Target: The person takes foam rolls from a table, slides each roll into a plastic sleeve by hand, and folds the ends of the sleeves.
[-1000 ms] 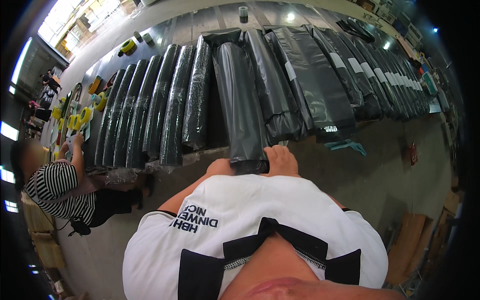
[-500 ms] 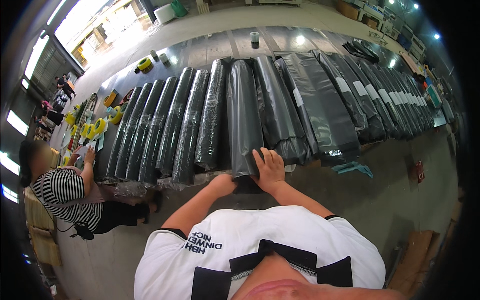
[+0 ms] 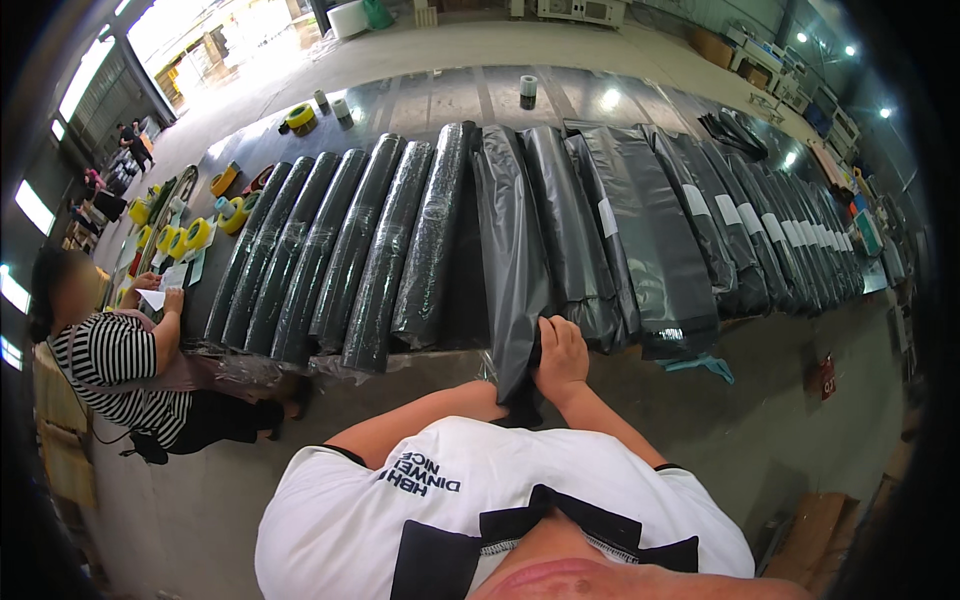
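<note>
A black plastic bag [image 3: 513, 240], loose and creased, lies lengthwise on the dark table in front of me. Its near end droops over the table edge toward my chest. My right hand [image 3: 562, 358] is closed on the right side of that end, fingers curled against the plastic. At the left side of the same end is my left hand [image 3: 492, 399], its fingers hidden behind the hanging plastic. To the left lies a row of black rolls in clear wrap [image 3: 437, 240]. Right of the bag lie another black-bagged roll [image 3: 572, 230] and a wide, flat black bag [image 3: 655, 240].
Many labelled black packages [image 3: 765, 215] line the right side. Yellow tape rolls [image 3: 190, 237] sit at the table's left end, near a person in a striped shirt [image 3: 115, 360] holding white paper. Blue plastic [image 3: 700, 368] hangs at the front edge. Cardboard [image 3: 815, 545] stands lower right.
Both hands have drawn nearer my chest, and the bag's near end now hangs lower, narrower and more crumpled. The person at left has raised a folded white paper.
</note>
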A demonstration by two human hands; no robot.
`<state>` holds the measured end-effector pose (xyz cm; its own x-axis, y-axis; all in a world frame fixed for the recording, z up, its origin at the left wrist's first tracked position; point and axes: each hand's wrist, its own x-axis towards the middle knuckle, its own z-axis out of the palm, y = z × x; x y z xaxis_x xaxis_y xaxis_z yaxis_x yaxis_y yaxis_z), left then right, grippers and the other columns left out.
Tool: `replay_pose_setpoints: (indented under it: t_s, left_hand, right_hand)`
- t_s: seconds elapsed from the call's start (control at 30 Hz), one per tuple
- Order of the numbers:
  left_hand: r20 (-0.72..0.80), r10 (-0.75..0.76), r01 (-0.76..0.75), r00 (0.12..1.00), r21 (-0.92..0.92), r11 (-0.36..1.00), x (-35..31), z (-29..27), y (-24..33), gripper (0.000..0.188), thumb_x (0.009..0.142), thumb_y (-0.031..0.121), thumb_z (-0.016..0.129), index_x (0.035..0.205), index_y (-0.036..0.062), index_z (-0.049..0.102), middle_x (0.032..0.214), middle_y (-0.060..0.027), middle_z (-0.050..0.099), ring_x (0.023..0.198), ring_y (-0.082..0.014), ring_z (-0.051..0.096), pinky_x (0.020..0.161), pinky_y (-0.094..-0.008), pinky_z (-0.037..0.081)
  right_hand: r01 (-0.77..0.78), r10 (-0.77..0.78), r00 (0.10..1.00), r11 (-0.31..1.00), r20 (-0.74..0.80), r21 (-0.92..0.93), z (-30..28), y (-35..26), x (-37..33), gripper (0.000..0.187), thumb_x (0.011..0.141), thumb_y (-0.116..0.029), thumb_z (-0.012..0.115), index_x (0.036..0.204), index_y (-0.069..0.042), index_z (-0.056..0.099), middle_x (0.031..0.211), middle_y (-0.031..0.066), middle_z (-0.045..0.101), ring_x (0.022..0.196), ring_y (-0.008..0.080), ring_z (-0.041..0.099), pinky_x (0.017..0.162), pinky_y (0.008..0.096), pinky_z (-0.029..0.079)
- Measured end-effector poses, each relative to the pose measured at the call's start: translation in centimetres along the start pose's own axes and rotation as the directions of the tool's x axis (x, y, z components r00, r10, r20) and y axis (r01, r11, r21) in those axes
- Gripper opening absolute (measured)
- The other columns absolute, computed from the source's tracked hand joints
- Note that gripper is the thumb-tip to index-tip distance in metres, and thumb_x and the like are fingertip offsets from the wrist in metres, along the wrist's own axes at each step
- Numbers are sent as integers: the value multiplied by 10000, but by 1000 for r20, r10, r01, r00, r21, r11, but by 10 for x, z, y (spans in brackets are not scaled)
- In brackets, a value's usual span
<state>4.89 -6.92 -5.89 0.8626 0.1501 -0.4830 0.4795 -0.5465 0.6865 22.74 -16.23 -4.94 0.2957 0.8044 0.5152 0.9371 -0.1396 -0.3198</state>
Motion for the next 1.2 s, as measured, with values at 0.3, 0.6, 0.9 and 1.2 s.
replay_pose_setpoints:
  t_s: [0.3,0.6,0.9,1.2]
  left_hand:
    - [-89,-48,52,995,45,998,-20,-56,19,371,839,307,600,832,-52,695,811,-240,679,810,-403,668,752,-462,521]
    - [-357,-300,216,885,-256,942,-30,-4,-23,471,784,428,705,1033,29,692,979,-197,692,946,-354,658,818,-420,508]
    - [-180,-361,243,915,-469,849,-34,11,-54,436,789,239,722,1193,88,659,1053,-127,702,1016,-238,647,876,-354,487]
    - [-278,-582,61,764,-867,494,-26,-18,-14,719,791,501,754,1243,-34,592,1132,-159,650,1012,-213,627,873,-326,482]
  right_hand:
    - [184,-184,961,983,-205,-16,32,10,86,170,787,-74,545,949,-107,586,1021,99,591,998,320,542,855,433,426]
    - [97,-103,956,995,275,33,25,11,-31,324,702,5,592,1011,-77,544,1045,141,531,1009,381,506,862,451,431]
    - [107,-169,728,985,664,133,-28,16,-14,262,682,-46,660,936,-82,605,986,118,565,995,334,529,848,428,456]
    - [-464,395,882,823,258,328,11,8,-57,426,881,-219,670,1182,39,517,1150,197,499,1084,341,489,960,418,390]
